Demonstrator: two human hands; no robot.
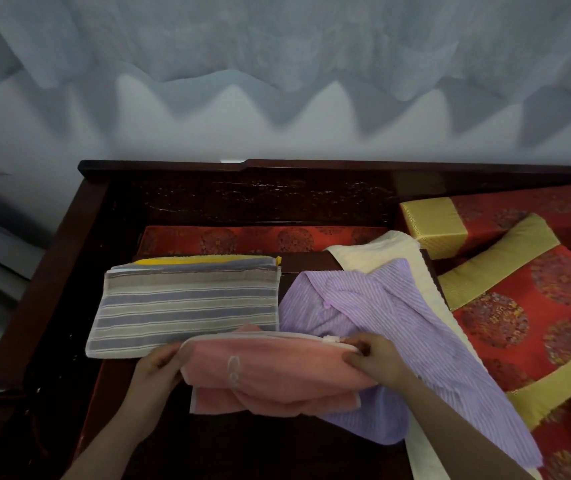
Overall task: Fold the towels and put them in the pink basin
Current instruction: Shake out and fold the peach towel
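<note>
Your left hand (159, 367) and right hand (374, 358) pinch the folded pink terry towel (270, 375), which partly hides the lilac striped towel (398, 313).

Folded towels (187, 303) lie stacked far left on the bench (52, 289). Nearer, a half-folded towel (270, 372) overlaps a spread towel (398, 306) on its right. Cushions (519, 306) lie right.
</note>
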